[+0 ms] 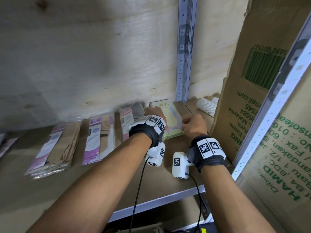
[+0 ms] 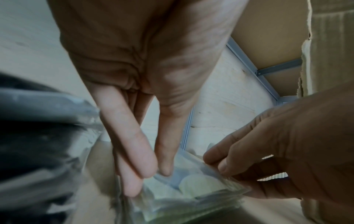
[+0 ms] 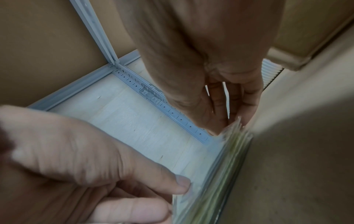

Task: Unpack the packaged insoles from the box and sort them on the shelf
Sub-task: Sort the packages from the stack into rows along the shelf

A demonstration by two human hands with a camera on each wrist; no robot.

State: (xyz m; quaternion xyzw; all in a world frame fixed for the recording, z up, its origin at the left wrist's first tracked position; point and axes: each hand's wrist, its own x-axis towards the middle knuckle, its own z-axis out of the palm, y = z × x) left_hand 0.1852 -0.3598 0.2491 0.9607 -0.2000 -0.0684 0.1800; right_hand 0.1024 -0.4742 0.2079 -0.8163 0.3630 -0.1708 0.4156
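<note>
Hands grip one stack of yellow-green insole packs point(image 1: 170, 121) lying on the shelf point(image 1: 94, 179), beside the cardboard box point(image 1: 249, 91): left hand point(image 1: 155, 113) fingers along its left edge, right hand point(image 1: 193, 125) pinching its right edge.

Right hand point(image 3: 220, 97) and left hand point(image 3: 91, 171) pinch the insole stack point(image 3: 216, 171) edges.

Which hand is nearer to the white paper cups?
Right. The right hand grips the yellow insole stack just left of the cups; the left hand holds its far side.
</note>
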